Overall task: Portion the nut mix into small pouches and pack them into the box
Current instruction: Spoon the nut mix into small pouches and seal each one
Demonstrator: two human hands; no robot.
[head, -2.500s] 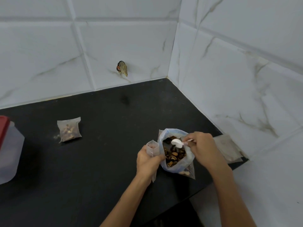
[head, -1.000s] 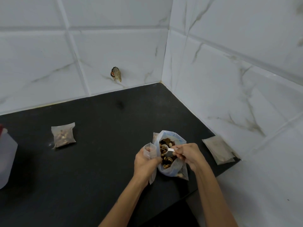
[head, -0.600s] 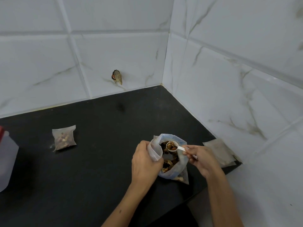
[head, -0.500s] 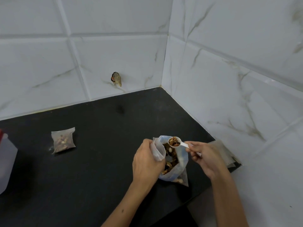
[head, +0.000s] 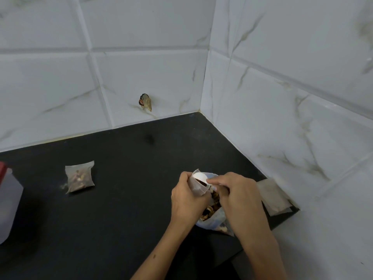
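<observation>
Fingers [head: 182,179] of the left hand [head: 186,199] are gripping the small pouch [head: 198,185] by its mouth, lower centre of the frame. Right hand [head: 235,194] is pinching the scoop [head: 199,176] handle, and the scoop bowl is now tipping over the pouch mouth; half a second ago it was level and loaded above the nut bag [head: 212,214]. Judgement: one portion is going in, and sealing is coming next. Both wrists are angling inward, forearms rising from the bottom edge. One filled pouch [head: 79,176] is lying on the bench [head: 125,178] at centre left. Empty pouches [head: 275,199] are sitting at right. Box [head: 8,201] is showing partly at the left edge.
</observation>
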